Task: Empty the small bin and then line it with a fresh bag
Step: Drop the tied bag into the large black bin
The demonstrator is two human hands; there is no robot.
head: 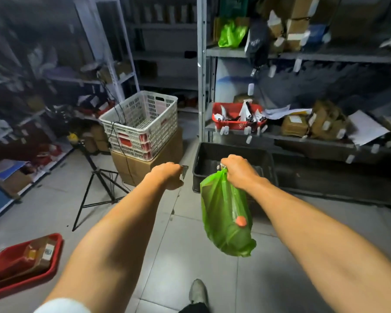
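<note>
My right hand (pixel 239 171) is clenched around the gathered neck of a full green plastic bag (pixel 226 213), which hangs free above the tiled floor. Something orange (pixel 241 221) shows through the bag's side. My left hand (pixel 167 176) is held out at the same height, closed in a fist, with a thin grey piece (pixel 185 171) sticking out of it; I cannot make out what that piece is. No small bin shows in this view. Another green bag (pixel 231 33) lies on an upper shelf at the back.
A black crate (pixel 203 154) sits on the floor just beyond my hands, under metal shelving (pixel 201 71) loaded with parcels. A white basket (pixel 145 123) rests on a cardboard box, a tripod (pixel 99 184) stands to the left, and a red tray (pixel 25 260) lies at the lower left.
</note>
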